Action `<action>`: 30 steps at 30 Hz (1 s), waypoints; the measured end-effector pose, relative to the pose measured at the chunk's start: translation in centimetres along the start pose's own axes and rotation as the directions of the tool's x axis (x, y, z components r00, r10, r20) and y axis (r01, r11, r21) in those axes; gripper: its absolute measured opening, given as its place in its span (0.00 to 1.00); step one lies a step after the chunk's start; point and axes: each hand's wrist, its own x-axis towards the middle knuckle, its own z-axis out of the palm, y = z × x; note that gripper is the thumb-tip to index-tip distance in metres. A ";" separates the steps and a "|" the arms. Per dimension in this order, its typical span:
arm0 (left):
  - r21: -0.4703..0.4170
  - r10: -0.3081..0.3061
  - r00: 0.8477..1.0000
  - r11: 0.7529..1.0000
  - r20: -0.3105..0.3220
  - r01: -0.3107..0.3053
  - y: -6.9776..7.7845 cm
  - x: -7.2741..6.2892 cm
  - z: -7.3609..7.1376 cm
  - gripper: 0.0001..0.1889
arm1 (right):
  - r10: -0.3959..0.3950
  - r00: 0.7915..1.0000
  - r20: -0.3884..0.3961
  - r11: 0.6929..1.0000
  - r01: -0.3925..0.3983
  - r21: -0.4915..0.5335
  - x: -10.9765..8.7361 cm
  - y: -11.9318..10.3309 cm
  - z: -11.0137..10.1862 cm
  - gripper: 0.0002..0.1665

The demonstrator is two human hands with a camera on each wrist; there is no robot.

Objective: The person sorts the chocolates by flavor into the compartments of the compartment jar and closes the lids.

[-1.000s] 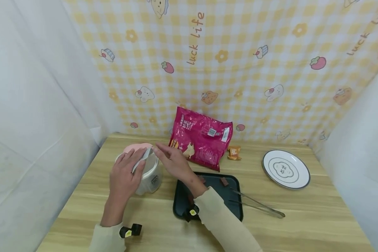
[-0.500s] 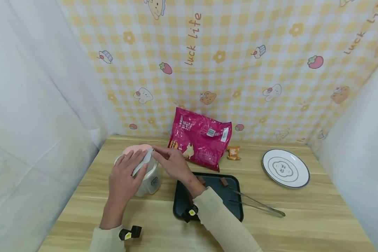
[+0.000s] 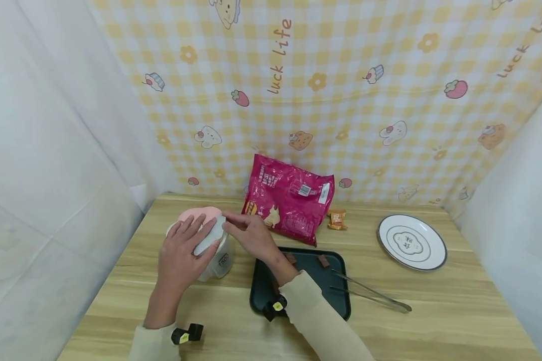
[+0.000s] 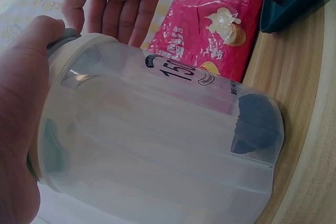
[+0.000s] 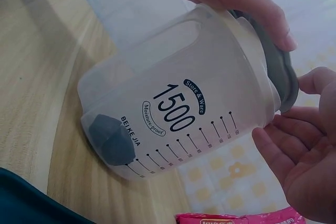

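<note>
A clear plastic storage jar (image 3: 220, 264) stands at the left of the table. Its lid has a pink part (image 3: 199, 215) and a grey flap (image 3: 212, 234). Spread over the lid, my left hand (image 3: 179, 258) presses it, with the thumb near the flap's front edge. My right hand (image 3: 253, 238) pinches the flap's right edge, thumb on top and fingers below, as the right wrist view shows. Through the wall a dark grey lump (image 5: 111, 140) shows at the jar's bottom. What it is, I cannot tell.
A magenta snack bag (image 3: 291, 198) leans at the back, beside an orange wrapped sweet (image 3: 337, 219). Under my right forearm lies a dark tray (image 3: 307, 263) with brown pieces (image 3: 323, 260) and metal tongs (image 3: 375, 293). A white plate (image 3: 411, 260) sits at right.
The grey flap has tipped down from a raised slant and now lies flatter on the jar. My right fingers have come onto its edge; the left hand has barely moved.
</note>
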 end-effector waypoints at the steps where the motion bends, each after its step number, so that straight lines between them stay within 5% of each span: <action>1: 0.001 0.000 1.000 1.000 -0.001 0.000 0.0 0.0 0.0 0.32 | 0.003 1.000 0.003 1.000 -0.003 0.000 0.0 0.0 0.0 0.24; 30: 0.028 0.019 1.000 0.999 0.021 -0.019 -0.1 -0.3 0.1 0.32 | -0.023 0.997 0.069 0.998 0.027 -0.064 -0.3 0.6 -0.7 0.27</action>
